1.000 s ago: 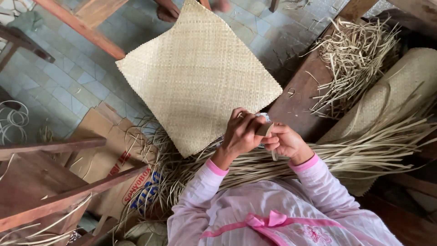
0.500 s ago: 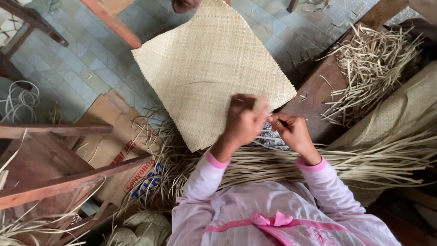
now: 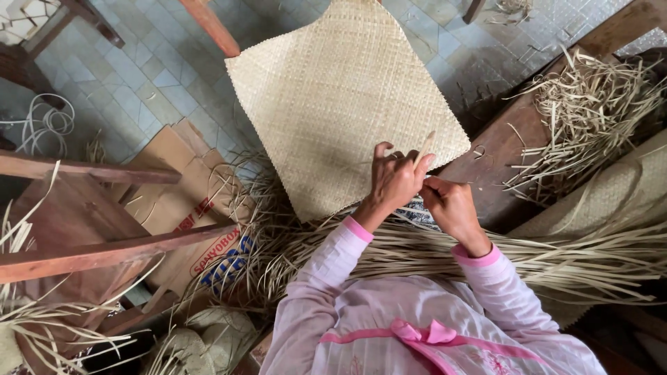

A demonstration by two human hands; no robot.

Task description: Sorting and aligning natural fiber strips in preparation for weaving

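Note:
A pale woven straw mat (image 3: 333, 97) lies tilted like a diamond in front of me, its near corner at my hands. My left hand (image 3: 394, 179) rests on the mat's near right edge and pinches a thin straw strip (image 3: 424, 147) that sticks up between its fingers. My right hand (image 3: 450, 205) is curled close beside it, touching the same edge; what it grips is hidden. Loose long straw strips (image 3: 556, 253) lie across my lap under both pink-sleeved arms.
A heap of cut straw (image 3: 583, 118) sits on a dark wooden plank (image 3: 500, 149) at right. Flattened cardboard (image 3: 187, 201) and wooden furniture bars (image 3: 104, 253) lie at left, a coil of white cord (image 3: 45, 125) on the tiled floor (image 3: 139, 69).
The view has shifted so the mat sits lower and more central. Both hands have moved up along the mat's near right edge, and the left hand now holds a strip upright.

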